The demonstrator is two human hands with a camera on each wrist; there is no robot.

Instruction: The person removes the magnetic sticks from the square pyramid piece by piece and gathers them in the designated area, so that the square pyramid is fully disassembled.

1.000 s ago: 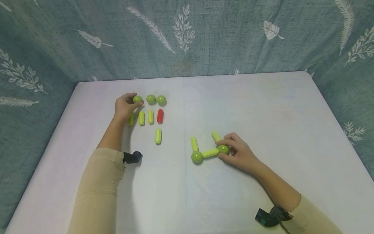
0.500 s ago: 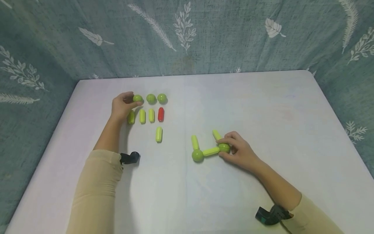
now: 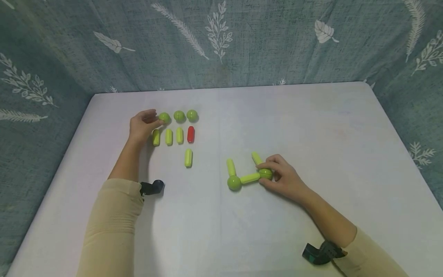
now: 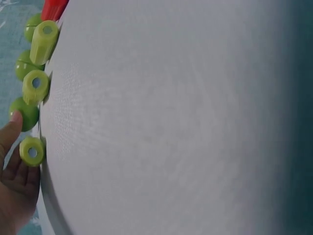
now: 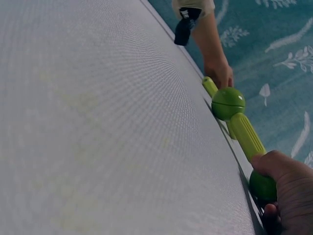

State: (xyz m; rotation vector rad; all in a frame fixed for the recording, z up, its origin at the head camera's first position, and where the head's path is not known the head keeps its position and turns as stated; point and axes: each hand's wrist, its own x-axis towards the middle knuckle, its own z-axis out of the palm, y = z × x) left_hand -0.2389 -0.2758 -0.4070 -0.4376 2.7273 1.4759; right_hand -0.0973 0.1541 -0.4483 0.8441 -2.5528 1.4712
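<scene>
My left hand (image 3: pixel 141 125) is at the left end of a row of green balls, thumb against the nearest ball (image 3: pixel 164 117), fingers loosely bent and apart from it. Its thumb tip overlaps that ball (image 4: pixel 24 113) in the left wrist view. Right of centre, my right hand (image 3: pixel 284 180) pinches a green ball (image 3: pixel 265 174) between thumb and fingers. This ball is part of a joined shape: a light-green rod (image 3: pixel 250 178) links it to a second ball (image 3: pixel 234 183), and another rod (image 3: pixel 230 167) points away from each ball.
Two more balls (image 3: pixel 179 116) continue the back row. In front lie several light-green toy rods (image 3: pixel 169 137) with silvery end discs and a red rod (image 3: pixel 190 134). A single rod (image 3: pixel 188 158) lies nearer. Patterned cloth (image 3: pixel 256 42) hangs behind the white table (image 3: pixel 311 127).
My left hand has loosened from the ball and drawn slightly left, leaving the ball beside the other two. The right hand keeps its pinch on the joined shape, nearly unmoved.
</scene>
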